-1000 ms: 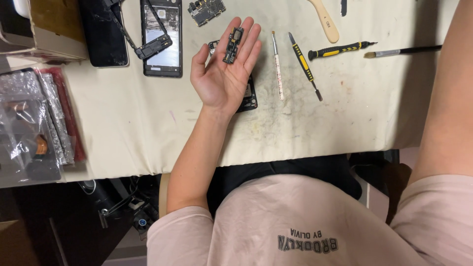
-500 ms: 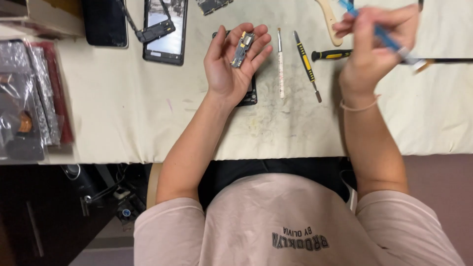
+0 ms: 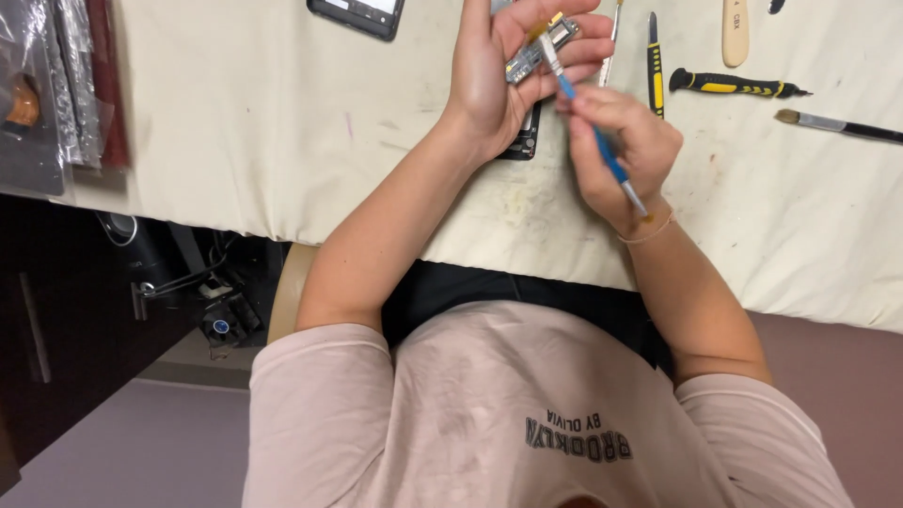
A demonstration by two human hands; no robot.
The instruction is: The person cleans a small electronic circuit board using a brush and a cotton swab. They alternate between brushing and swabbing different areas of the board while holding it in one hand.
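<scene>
- Cupping a small circuit board (image 3: 538,52), the left hand (image 3: 503,71) is curling palm-up above the cloth-covered surface (image 3: 263,122), its fingers folding narrowly around the part.
- The right hand (image 3: 621,150) is pinching a thin blue-handled brush (image 3: 594,127) in a closed, pen-like hold, and the brush tip is touching the circuit board resting in the left palm.
- A dark phone part (image 3: 525,141) is lying on the surface directly under the left hand, mostly hidden by the wrist.
- A black and yellow screwdriver (image 3: 738,87) is lying to the right of both hands, with a second paintbrush (image 3: 832,124) resting just beyond it.
- A narrow black and yellow tool (image 3: 655,66) is lying just beside the right hand.
- A dark phone (image 3: 357,14) is sitting at the upper edge, left of the hands.
- Clear plastic bags (image 3: 56,85) are lying at the far left of the surface, well apart from the hands.
</scene>
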